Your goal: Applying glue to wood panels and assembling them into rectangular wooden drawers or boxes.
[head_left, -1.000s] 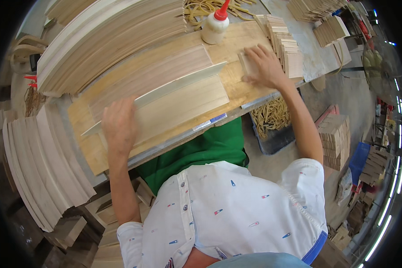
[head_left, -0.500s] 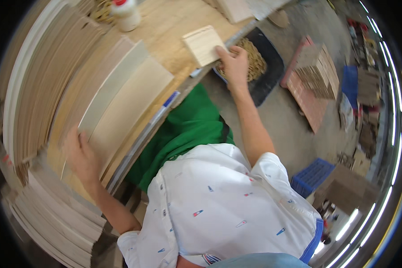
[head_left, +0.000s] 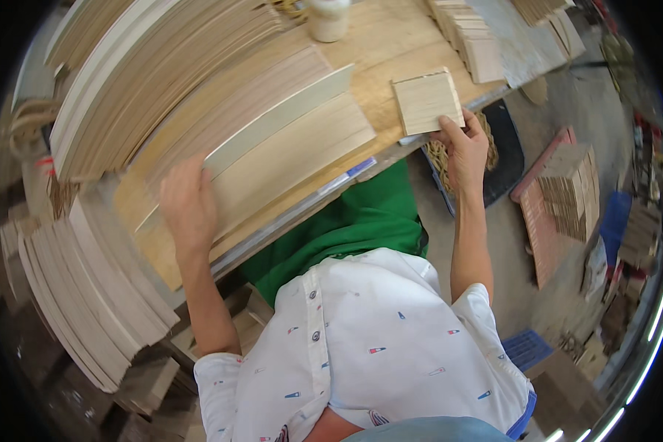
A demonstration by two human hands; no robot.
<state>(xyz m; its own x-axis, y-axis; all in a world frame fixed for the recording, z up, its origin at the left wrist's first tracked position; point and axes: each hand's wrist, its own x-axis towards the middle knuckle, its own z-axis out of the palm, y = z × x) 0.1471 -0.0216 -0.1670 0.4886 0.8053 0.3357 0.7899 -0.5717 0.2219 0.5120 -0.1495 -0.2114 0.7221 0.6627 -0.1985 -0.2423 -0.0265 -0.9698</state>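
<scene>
Touching right hand [head_left: 464,151] (thumb on): wood square [head_left: 427,101].

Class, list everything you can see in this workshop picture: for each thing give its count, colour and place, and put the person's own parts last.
Long wood sheets: several, pale beige, stacked flat on the bench under the left hand.
Small square wood pieces: a thin stack, light tan, at the bench edge, gripped by the right hand.
Bench: one, yellowish wood, across the top.
Bottle: one, whitish, top of the bench, partly cut off.
Row of small wood pieces: many, tan, upper right of the bench.
Curved strip piles: many, pale, left of the bench.
Dark bin: one, black, on the floor below the right hand.
Blue crate: one, blue, on the floor at lower right.
Left hand: flat on the sheets.
Right hand: holding the square pieces.
</scene>
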